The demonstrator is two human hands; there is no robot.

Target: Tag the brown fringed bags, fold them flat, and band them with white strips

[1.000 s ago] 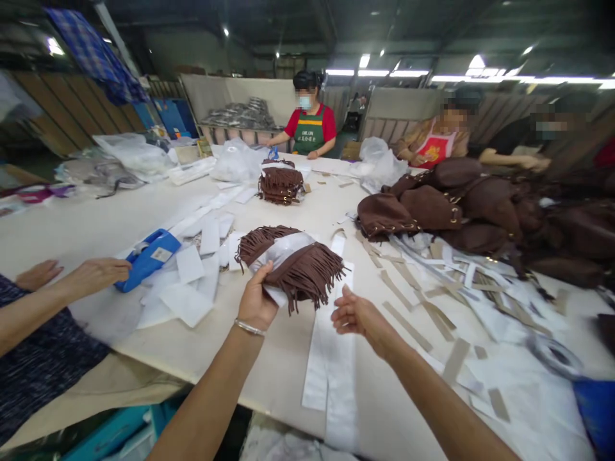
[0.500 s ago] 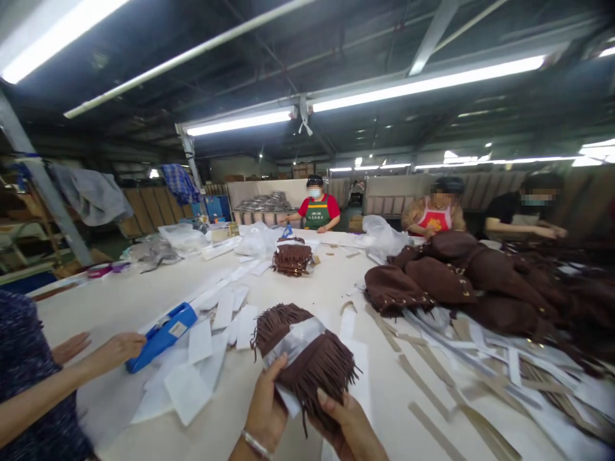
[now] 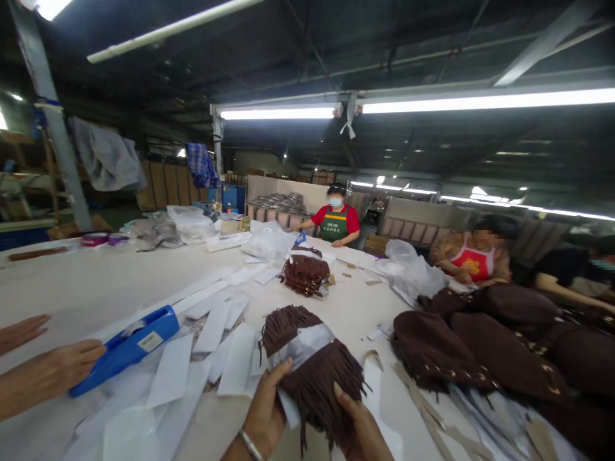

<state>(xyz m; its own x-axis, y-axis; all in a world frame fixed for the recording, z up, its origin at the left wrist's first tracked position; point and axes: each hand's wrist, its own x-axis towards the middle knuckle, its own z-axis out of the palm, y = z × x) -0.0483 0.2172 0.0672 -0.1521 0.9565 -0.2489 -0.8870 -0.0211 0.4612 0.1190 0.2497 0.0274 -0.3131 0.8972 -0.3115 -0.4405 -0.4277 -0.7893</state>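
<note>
A brown fringed bundle [image 3: 314, 374], wrapped with a pale translucent band [image 3: 302, 346], is held up over the table between both hands. My left hand [image 3: 269, 410], with a bracelet at the wrist, grips its lower left side, thumb on the band. My right hand [image 3: 360, 422] holds the lower right side, thumb over the fringe and the other fingers hidden behind. Something white shows beneath the bundle by my left fingers. Farther back on the table stands a second brown fringed bundle [image 3: 306, 272] with a white band and metal eyelets.
At left, a co-worker's hand [image 3: 79, 365] holds a blue tape dispenser [image 3: 127, 349]. White paper pieces [image 3: 173, 371] lie beside it. Brown bags with eyelets [image 3: 480, 339] and tan strips [image 3: 427, 410] cover the right. People sit across the table [image 3: 192, 275], near plastic bags [image 3: 413, 269].
The view has turned right and tilted, with the bundle still in both hands. The blue dispenser and the co-worker's hands appear farther left and lower; the brown bags look nearer.
</note>
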